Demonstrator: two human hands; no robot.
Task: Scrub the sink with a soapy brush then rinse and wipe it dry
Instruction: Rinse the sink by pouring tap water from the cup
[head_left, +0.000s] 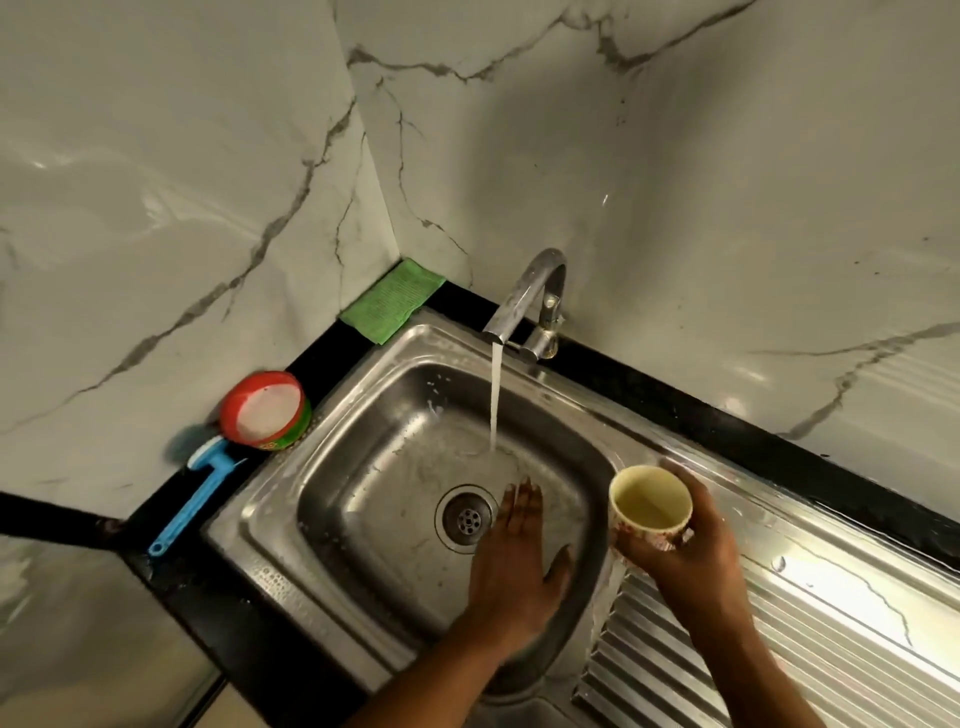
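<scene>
Nearby, brush (197, 499), red tub (265, 410), green cloth (392, 301), cup (649, 501) around sink (374, 493).

L of sink (363, 467): brush (200, 483) & soap tub (265, 410); cloth (392, 301) behind; cup (649, 506) R.

There is a single view, taken from the person's head, high over the sink (363, 467) and looking forward and steeply down into it. The lens is wide, so a large part of the two marble walls (675, 156) shows above the black worktop (675, 395). The camera faces the corner where these walls meet, with the tap (530, 291) near the middle. It is close: both forearms enter from the bottom edge, and the left hand (514, 551) and the right hand (696, 540) lie in the lower middle, while the draining board (779, 649) runs off to the lower right.
</scene>
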